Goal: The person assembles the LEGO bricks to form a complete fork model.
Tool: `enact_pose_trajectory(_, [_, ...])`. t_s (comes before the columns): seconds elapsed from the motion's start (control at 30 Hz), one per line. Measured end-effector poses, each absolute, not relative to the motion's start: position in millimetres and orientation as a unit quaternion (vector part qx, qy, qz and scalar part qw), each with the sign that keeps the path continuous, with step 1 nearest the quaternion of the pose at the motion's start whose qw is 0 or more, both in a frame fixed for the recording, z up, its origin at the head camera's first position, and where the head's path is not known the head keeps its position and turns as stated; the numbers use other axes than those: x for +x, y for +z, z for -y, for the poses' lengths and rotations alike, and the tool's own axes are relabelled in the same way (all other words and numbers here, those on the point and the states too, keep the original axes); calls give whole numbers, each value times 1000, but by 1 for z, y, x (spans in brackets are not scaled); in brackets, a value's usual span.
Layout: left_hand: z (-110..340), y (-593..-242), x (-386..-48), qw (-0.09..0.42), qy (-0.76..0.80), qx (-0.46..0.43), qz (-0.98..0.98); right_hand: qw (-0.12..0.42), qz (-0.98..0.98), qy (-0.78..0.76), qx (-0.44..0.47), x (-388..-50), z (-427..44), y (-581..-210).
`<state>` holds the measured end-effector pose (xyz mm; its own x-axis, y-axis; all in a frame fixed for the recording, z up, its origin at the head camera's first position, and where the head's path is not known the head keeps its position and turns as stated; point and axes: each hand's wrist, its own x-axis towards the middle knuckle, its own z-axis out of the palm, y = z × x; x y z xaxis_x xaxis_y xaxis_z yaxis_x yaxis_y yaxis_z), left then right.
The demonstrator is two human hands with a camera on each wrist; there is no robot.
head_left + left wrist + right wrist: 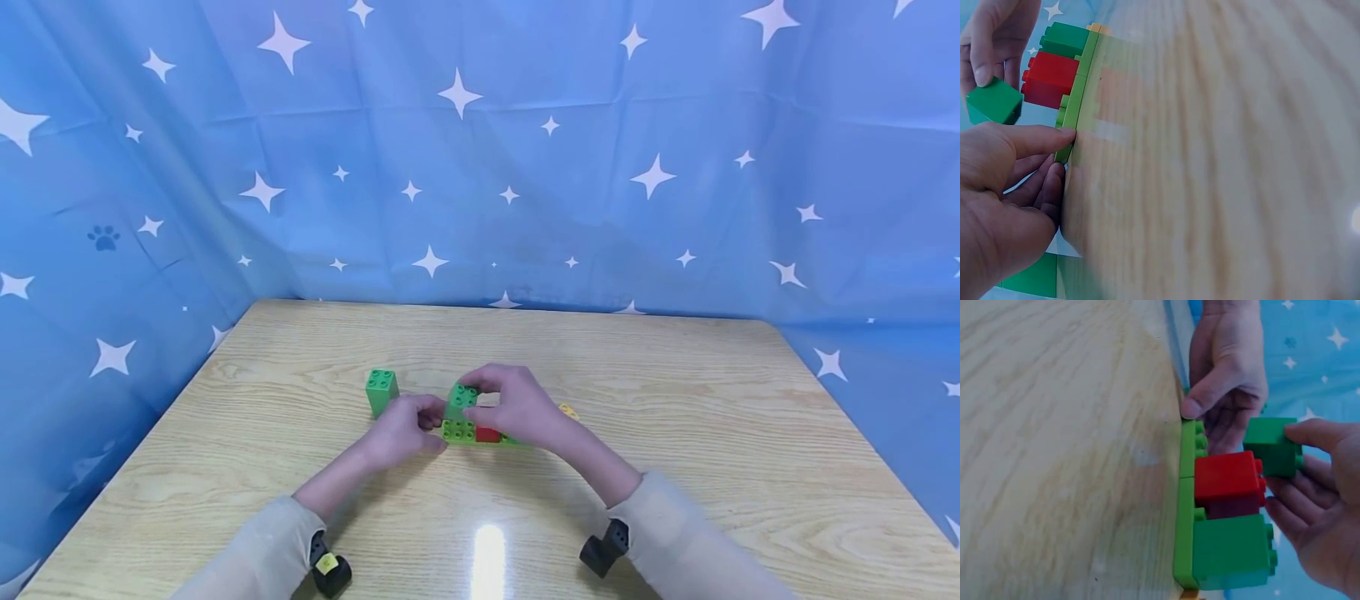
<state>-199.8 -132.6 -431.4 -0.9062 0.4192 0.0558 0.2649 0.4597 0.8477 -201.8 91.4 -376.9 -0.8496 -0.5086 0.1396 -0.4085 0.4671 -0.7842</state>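
My left hand [401, 433] grips the near-left end of a light green studded base [1072, 115], thumb on one side and fingers curled at its end. Between thumb and fingers, my right hand [1329, 500] holds a green brick [1269, 444] raised off the base, above its bare left studs. A red brick [1225, 478] stands on the base's middle, with another green brick [1232, 550] beside it, toward the right end. In the head view my right hand [521, 408] hides that second brick and much of the base.
A tall green block [382, 392] stands on the wooden table [675, 442] left of the base, just beyond my left hand. Yellow studs [568, 411] show past my right hand. A blue star-patterned cloth [525, 217] hangs behind the table.
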Motion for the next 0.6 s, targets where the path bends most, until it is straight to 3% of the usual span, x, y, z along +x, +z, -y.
enact_pose_trajectory(0.6, [133,-431,-199,79,486,212,-844,77,-874,-366,-310,-206,-84,-390])
